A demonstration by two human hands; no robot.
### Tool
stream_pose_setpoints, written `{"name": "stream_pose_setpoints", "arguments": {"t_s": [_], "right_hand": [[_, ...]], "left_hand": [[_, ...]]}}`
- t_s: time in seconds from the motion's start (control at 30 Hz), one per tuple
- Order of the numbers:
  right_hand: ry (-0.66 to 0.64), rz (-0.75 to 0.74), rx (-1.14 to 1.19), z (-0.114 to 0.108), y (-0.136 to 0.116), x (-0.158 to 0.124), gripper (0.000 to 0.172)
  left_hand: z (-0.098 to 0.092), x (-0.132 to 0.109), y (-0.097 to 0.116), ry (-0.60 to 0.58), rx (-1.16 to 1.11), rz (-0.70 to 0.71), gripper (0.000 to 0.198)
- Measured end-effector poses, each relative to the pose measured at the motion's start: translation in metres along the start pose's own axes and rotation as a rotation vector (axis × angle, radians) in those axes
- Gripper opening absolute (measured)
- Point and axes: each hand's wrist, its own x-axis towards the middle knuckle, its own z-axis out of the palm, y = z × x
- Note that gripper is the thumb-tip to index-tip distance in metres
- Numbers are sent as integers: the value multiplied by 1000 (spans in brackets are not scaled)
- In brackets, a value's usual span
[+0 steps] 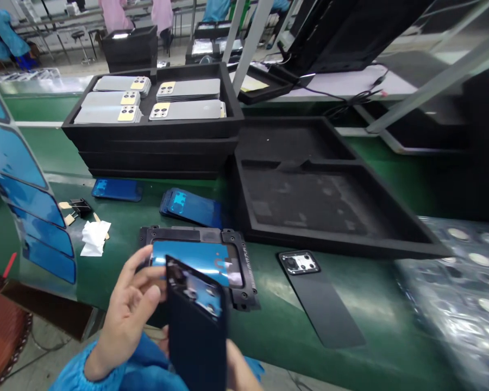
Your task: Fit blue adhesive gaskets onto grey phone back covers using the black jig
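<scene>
The left hand (126, 309) pinches the dark cover (198, 331) by its upper left edge. The right hand (239, 373) sits behind the lower end, and I cannot tell how it grips. The cover is held up just in front of the jig (187, 234), and I judge it is best held by the edges only, with fingers off the camera window.

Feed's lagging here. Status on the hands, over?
Left hand grips dark back cover. Right hand beneath it, grip hidden. Black jig directly behind.

Green belt (285, 326) carries trays (155, 146), fixture (246, 282), blue films (193, 209), back cover (324, 309).
</scene>
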Motion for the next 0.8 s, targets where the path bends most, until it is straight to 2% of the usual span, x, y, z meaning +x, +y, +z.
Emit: {"name": "stream_pose_setpoints", "arguments": {"t_s": [0.07, 0.1, 0.13, 0.2, 0.27, 0.37, 0.53, 0.67, 0.8], "right_hand": [[156, -275, -271, -15, -14, -5, 79], [286, -415, -462, -23, -25, -7, 77], [415, -480, -672, -30, -37, -8, 71], [557, -546, -993, -40, -62, -7, 72], [545, -541, -1176, -45, -82, 1, 72], [425, -437, -1328, -44, -98, 21, 68], [360, -360, -1467, -43, -102, 41, 64], [324, -368, -1493, -47, -102, 41, 64], [348, -390, -1505, -49, -100, 40, 64]], "left_hand": [[-6, 9, -4, 126, 81, 155, 41], [-10, 15, -6, 187, 119, 208, 35], [-14, 22, -10, 237, 154, 233, 31], [-21, 35, -16, 303, 207, 218, 28], [-24, 45, -22, 312, 226, 190, 30], [-22, 52, -26, 267, 208, 161, 31], [-17, 53, -24, 194, 194, 136, 37], [-20, 55, -28, 166, 207, 96, 41], [-21, 55, -30, 165, 234, 84, 42]]}}
